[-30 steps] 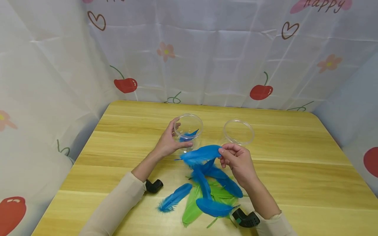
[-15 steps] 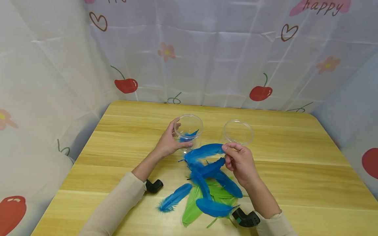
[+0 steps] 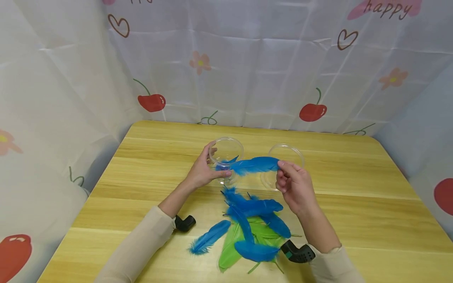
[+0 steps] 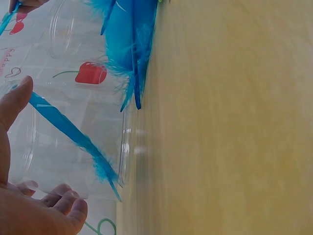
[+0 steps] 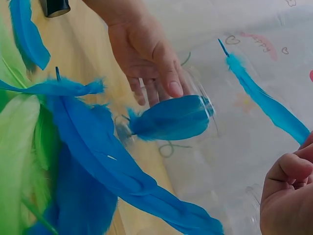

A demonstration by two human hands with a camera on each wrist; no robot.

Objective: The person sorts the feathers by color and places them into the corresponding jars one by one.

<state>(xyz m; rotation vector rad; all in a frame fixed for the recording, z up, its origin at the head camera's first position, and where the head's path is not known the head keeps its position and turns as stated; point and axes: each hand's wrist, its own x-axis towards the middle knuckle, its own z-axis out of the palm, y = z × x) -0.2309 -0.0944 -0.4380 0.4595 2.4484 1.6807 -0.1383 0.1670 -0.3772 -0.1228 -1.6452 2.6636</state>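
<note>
My left hand (image 3: 203, 169) holds a clear plastic cup (image 3: 228, 147), thumb on the near side and fingers on the far side. One blue feather (image 4: 73, 129) leans inside that cup, as the left wrist view shows. My right hand (image 3: 298, 188) pinches another blue feather (image 3: 256, 165) by its broad tip, between thumb and index finger. This feather is raised above the table, its quill end pointing left and overlapping the cup in the head view. In the right wrist view, its quill stands beyond the cup's rim.
A second clear cup (image 3: 283, 145) stands to the right, partly behind the held feather. Nearer on the wooden table (image 3: 371, 212) lies a pile of blue feathers (image 3: 256, 206) over green feathers (image 3: 231, 249). A single blue feather (image 3: 211, 237) lies left of it. Printed curtains enclose the table.
My right hand has lifted the blue feather off the pile, moving it up, away and slightly right, level with the cups. My left hand and its cup have stayed put.
</note>
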